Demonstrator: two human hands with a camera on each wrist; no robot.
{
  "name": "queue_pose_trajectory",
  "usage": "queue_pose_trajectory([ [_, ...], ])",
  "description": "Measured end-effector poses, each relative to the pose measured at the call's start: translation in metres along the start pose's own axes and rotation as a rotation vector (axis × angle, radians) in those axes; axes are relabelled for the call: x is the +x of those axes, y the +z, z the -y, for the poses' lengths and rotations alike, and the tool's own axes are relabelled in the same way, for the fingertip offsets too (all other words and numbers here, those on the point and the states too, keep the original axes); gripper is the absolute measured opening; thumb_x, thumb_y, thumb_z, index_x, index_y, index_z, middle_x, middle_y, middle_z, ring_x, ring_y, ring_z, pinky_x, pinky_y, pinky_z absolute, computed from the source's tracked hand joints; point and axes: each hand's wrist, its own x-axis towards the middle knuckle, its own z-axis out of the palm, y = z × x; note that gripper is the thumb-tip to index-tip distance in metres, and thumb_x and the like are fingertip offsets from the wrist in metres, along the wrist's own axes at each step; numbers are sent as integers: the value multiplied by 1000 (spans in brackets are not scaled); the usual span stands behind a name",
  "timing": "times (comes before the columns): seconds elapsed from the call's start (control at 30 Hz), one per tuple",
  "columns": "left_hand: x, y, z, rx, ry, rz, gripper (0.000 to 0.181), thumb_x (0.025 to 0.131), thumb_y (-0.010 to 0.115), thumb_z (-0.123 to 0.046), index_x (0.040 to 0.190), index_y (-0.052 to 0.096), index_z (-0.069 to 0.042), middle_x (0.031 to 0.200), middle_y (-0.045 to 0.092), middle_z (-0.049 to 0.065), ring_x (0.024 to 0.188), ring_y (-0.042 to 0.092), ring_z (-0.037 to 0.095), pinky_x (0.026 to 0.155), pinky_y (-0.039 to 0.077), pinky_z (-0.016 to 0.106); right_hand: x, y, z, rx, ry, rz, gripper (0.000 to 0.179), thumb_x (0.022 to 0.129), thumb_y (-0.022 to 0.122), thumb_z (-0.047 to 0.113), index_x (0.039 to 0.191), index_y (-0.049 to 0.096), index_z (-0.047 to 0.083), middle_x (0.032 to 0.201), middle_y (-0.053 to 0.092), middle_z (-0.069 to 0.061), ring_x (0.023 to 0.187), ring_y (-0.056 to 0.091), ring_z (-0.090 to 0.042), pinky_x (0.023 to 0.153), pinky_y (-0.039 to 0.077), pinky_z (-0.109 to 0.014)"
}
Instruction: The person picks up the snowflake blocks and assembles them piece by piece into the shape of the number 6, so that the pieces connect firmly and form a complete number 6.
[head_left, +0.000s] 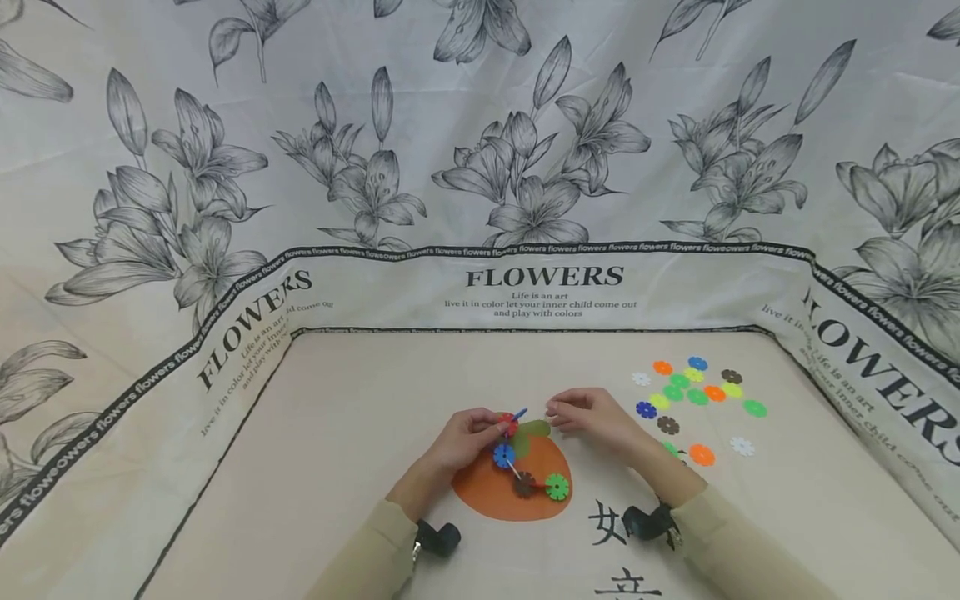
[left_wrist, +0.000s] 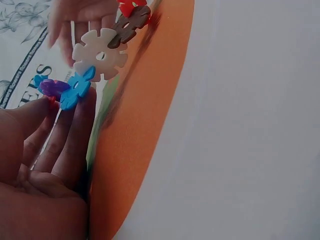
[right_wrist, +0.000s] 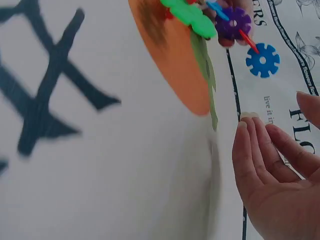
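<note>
My left hand (head_left: 468,437) pinches one end of a chain of slotted plastic snowflake discs between thumb and fingers. Along the chain in the head view come a red disc (head_left: 508,425), a blue disc (head_left: 504,456), a brown disc (head_left: 525,485) and a green disc (head_left: 557,487). The left wrist view shows a white disc (left_wrist: 100,55) joined between blue and brown. A purple disc (right_wrist: 233,23) and a blue end disc (right_wrist: 263,60) show in the right wrist view. To the right of the chain, my right hand (head_left: 588,414) has its fingers slightly bent, with nothing visible between them.
Under the chain lies an orange printed shape (head_left: 487,500) with a green leaf (head_left: 536,430). Loose discs of several colours, such as an orange disc (head_left: 702,455) and a white disc (head_left: 742,447), are spread at the right. A flower-printed cloth (head_left: 540,292) rises behind.
</note>
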Motion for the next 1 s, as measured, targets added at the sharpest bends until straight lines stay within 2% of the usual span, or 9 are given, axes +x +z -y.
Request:
queue_pose_trajectory([
  [0.13, 1, -2, -1, 2, 8, 1, 21, 101, 67, -23, 112, 73, -6, 102, 77, 7, 97, 69, 16, 95, 55, 35, -7, -23, -3, -189, -5, -89, 42, 101, 67, 29, 127, 65, -4, 116, 71, -20, 97, 70, -30, 83, 58, -40],
  [0.27, 2, -2, -2, 3, 11, -2, 21, 101, 67, -23, 111, 73, -6, 101, 77, 6, 96, 69, 16, 95, 55, 35, -14, -48, -10, -410, -26, -168, 39, 99, 69, 27, 124, 67, -2, 109, 71, -13, 94, 65, -27, 77, 55, -38],
  [0.37, 2, -1, -1, 9, 10, -4, 21, 101, 67, -23, 111, 73, -6, 100, 77, 6, 96, 69, 16, 95, 54, 35, -18, -66, -19, -554, -19, -210, 36, 98, 70, 23, 123, 67, -2, 105, 69, -9, 92, 60, -23, 74, 52, -35],
  [0.43, 2, -1, 0, 10, 3, -5, 21, 101, 67, -24, 112, 73, -6, 100, 77, 5, 97, 69, 15, 96, 54, 36, -22, -78, -26, -607, -8, -213, 36, 97, 70, 19, 124, 66, -4, 103, 67, -10, 87, 57, -22, 70, 49, -33],
  [0.53, 1, -1, 1, 7, -9, -4, 21, 101, 67, -24, 112, 72, -6, 101, 77, 5, 97, 69, 15, 97, 54, 35, -26, -93, -35, -647, 21, -208, 36, 95, 71, 15, 124, 65, -5, 102, 66, -12, 82, 55, -21, 66, 48, -32],
  [0.7, 1, -1, 2, -17, -7, 9, 22, 101, 66, -22, 113, 72, -4, 102, 77, 6, 97, 70, 15, 97, 54, 34, -30, -110, -43, -641, 74, -172, 37, 93, 72, 14, 124, 63, -6, 100, 65, -13, 79, 55, -22, 65, 49, -34],
  [0.83, 1, -1, 2, -25, -9, 12, 21, 101, 66, -22, 113, 72, -4, 102, 77, 6, 97, 70, 15, 97, 54, 33, -30, -114, -47, -641, 103, -160, 36, 93, 73, 15, 123, 65, -5, 96, 65, -9, 81, 55, -22, 68, 49, -34],
  [1.0, 0, 0, 0, -17, -6, 8, 23, 101, 66, -23, 113, 71, -4, 103, 77, 6, 98, 69, 15, 98, 54, 35, -30, -116, -49, -645, 92, -174, 34, 93, 74, 16, 119, 66, -4, 94, 64, -8, 82, 55, -23, 69, 49, -35],
])
